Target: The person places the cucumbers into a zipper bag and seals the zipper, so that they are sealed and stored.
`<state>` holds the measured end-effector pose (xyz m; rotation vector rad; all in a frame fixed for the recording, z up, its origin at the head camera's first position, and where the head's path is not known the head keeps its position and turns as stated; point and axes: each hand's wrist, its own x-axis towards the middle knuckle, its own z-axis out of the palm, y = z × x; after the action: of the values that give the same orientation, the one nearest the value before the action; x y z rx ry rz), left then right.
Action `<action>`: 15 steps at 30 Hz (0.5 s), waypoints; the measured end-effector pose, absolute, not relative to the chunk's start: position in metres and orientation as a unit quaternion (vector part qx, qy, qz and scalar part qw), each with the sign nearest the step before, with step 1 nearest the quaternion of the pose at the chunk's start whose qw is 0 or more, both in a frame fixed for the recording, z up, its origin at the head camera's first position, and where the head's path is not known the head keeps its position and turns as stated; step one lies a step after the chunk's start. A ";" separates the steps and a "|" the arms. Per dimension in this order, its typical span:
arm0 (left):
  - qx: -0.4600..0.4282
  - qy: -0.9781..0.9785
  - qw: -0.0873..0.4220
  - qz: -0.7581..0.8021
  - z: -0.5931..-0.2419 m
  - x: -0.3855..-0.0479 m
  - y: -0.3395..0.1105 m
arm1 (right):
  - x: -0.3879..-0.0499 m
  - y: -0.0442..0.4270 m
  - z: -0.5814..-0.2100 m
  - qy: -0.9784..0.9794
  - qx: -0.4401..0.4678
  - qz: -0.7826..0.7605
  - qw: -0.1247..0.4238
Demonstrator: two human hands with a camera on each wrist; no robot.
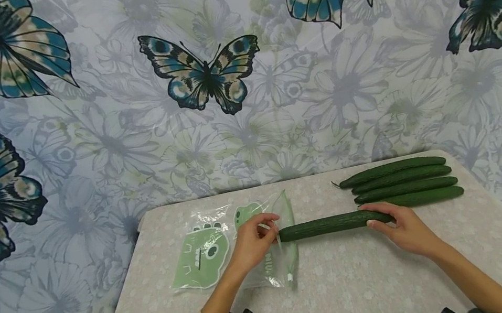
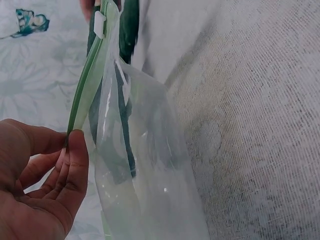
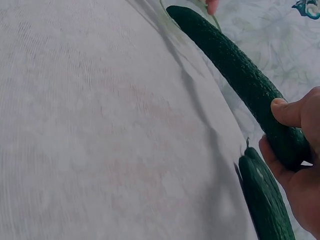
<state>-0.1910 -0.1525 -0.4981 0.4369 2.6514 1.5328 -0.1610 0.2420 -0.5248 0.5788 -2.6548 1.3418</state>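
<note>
A clear zip bag [image 1: 259, 277] with green cartoon prints lies at the left of the table. My left hand [image 1: 253, 240] pinches the green edge of its mouth between thumb and fingers, as the left wrist view [image 2: 47, 175] also shows. In my right hand [image 1: 405, 228] is the right end of a long dark green cucumber [image 1: 327, 225], thumb on one side and fingers on the other. The cucumber's far tip is at the bag's mouth; through the film in the left wrist view, part of the cucumber [image 2: 122, 125] shows. A white slider [image 2: 100, 25] sits on the zip.
Several more cucumbers [image 1: 405, 190] lie side by side at the table's back right, just beyond my right hand. The table [image 1: 354, 285] has a pale patterned cloth. Behind its back edge hangs a butterfly-printed fabric [image 1: 300, 134].
</note>
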 end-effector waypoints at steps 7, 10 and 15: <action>0.140 0.837 0.038 0.528 -0.495 -0.194 -0.145 | -0.172 0.215 -0.530 -0.874 0.193 0.444 0.051; 0.138 0.828 0.042 0.542 -0.495 -0.196 -0.142 | -0.176 0.203 -0.532 -0.872 0.200 0.443 0.053; 0.139 0.819 0.048 0.555 -0.495 -0.198 -0.137 | -0.179 0.183 -0.534 -0.864 0.206 0.457 0.047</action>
<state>-0.1984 -0.1375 -0.4947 0.4248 2.4968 1.6927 -0.1788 0.1827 -0.5338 0.6270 -2.6361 1.3944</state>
